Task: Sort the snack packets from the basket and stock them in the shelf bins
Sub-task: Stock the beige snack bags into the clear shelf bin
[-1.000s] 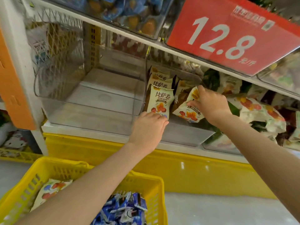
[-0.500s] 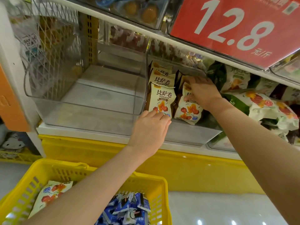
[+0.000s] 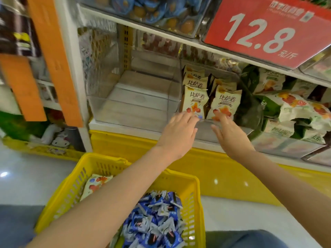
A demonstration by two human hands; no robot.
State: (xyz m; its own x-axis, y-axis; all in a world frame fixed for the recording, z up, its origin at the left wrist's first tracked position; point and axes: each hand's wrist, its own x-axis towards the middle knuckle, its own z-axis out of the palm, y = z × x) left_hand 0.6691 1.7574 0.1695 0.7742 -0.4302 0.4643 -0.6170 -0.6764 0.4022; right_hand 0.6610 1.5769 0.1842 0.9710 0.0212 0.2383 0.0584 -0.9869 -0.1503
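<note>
One clear bin (image 3: 129,111), yellow basket (image 3: 107,163), price sign (image 3: 265,31)

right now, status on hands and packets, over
Left hand open, right hand open, both at clear bin front. Cream packets upright inside. Blue packets in yellow basket; nothing blocking.

I counted two hands, a left hand (image 3: 179,133) and a right hand (image 3: 231,135), one yellow basket (image 3: 196,203) with one loose cream packet (image 3: 95,184) and blue packets (image 3: 155,221) too heaped to count, one empty clear bin (image 3: 129,120), five standing cream packets (image 3: 194,102), and one red price sign (image 3: 268,33).
</note>
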